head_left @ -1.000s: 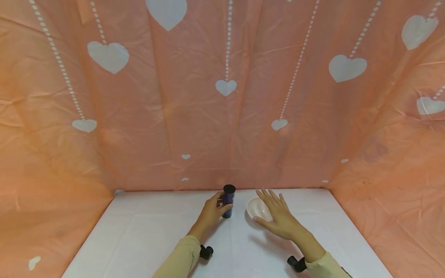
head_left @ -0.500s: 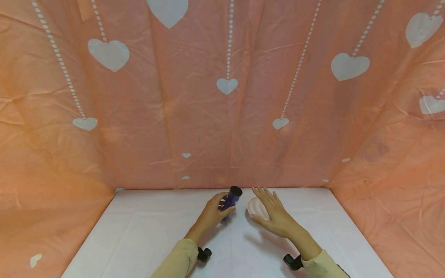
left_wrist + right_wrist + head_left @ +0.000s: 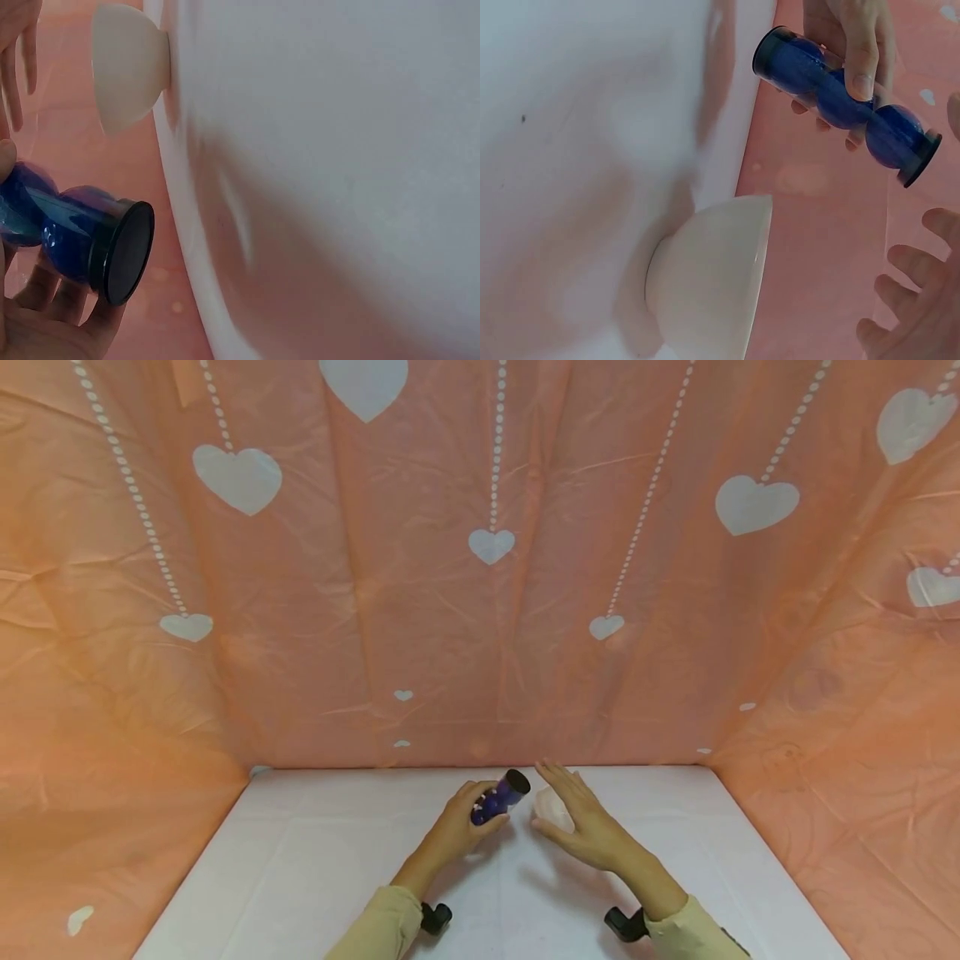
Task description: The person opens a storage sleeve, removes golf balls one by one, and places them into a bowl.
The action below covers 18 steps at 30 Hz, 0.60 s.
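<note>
Tube aslant, both hands aloft

Count: one clear tube; three blue balls inside it; two black end caps. One white bowl, right of the tube. One left hand, one right hand. Two sleeves, near side. Two black wrist cameras. One white table.

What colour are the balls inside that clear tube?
Blue; the balls show best in the right wrist view.
</note>
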Each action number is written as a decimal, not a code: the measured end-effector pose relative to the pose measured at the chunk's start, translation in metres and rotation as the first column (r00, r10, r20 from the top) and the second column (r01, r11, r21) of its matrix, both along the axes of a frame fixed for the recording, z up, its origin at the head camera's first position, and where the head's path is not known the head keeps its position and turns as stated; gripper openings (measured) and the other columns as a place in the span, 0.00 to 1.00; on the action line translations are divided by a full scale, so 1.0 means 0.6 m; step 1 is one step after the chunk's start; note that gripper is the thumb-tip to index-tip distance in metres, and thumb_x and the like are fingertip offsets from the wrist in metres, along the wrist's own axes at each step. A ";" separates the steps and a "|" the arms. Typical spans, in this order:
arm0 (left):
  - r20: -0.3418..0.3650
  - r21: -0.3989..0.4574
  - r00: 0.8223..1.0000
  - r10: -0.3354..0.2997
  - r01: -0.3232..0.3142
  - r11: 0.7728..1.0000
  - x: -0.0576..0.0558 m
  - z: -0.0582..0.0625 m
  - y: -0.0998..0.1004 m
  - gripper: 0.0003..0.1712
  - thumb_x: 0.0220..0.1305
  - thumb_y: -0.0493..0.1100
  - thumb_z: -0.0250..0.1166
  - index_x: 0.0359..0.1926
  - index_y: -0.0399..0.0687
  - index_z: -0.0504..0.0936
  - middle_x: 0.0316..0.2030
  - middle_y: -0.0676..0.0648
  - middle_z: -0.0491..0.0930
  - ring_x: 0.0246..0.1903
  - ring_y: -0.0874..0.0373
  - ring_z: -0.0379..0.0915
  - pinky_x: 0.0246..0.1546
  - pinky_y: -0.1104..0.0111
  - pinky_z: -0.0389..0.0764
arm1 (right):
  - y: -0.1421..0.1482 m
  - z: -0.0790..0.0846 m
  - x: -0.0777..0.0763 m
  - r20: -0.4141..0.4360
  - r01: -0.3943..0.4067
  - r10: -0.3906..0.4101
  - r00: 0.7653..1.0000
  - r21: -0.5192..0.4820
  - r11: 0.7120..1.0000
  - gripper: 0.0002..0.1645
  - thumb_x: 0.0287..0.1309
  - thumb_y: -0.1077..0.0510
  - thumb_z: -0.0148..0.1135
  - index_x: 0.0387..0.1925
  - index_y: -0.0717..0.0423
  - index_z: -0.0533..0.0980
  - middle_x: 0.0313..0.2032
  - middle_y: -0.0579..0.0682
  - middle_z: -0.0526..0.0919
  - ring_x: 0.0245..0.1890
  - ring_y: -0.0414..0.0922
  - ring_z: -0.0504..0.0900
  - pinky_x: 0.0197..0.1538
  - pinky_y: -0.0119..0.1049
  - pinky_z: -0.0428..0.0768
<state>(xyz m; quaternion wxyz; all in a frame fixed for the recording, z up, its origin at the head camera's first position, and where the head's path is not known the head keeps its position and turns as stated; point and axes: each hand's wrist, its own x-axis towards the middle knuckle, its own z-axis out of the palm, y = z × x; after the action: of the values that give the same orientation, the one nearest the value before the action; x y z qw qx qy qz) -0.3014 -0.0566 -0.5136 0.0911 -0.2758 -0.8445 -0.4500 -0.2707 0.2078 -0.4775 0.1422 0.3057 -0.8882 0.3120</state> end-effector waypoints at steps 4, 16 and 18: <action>-0.004 -0.028 1.000 -0.002 0.002 1.000 0.007 0.003 -0.002 0.30 0.70 0.50 0.75 0.68 0.48 0.78 0.56 0.40 0.84 0.54 0.45 0.82 0.57 0.47 0.82 | -0.004 0.003 0.001 0.008 -0.035 0.035 0.999 -0.030 0.999 0.52 0.71 0.44 0.70 0.86 0.46 0.55 0.83 0.53 0.58 0.82 0.60 0.56 0.84 0.47 0.44; -0.053 -0.086 0.998 -0.035 0.030 0.996 0.028 0.010 -0.012 0.32 0.70 0.49 0.75 0.69 0.45 0.78 0.58 0.41 0.85 0.56 0.44 0.83 0.60 0.47 0.82 | -0.016 0.005 0.011 0.050 -0.031 0.034 0.998 -0.055 0.998 0.44 0.75 0.45 0.66 0.83 0.48 0.61 0.80 0.51 0.67 0.78 0.59 0.66 0.74 0.68 0.65; -0.065 -0.109 0.997 -0.047 0.040 0.993 0.032 0.013 -0.014 0.32 0.70 0.48 0.75 0.70 0.43 0.78 0.60 0.41 0.85 0.57 0.45 0.83 0.60 0.48 0.82 | -0.018 0.005 0.014 0.033 -0.042 0.044 0.999 -0.062 0.997 0.41 0.75 0.46 0.67 0.82 0.49 0.64 0.77 0.50 0.71 0.75 0.57 0.71 0.72 0.65 0.70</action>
<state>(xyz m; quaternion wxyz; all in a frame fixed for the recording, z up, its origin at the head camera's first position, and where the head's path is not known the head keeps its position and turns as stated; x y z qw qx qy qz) -0.2819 -0.0651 -0.5059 0.0946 -0.3136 -0.8577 -0.3964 -0.2625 0.1970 -0.4747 0.1297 0.3148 -0.8738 0.3472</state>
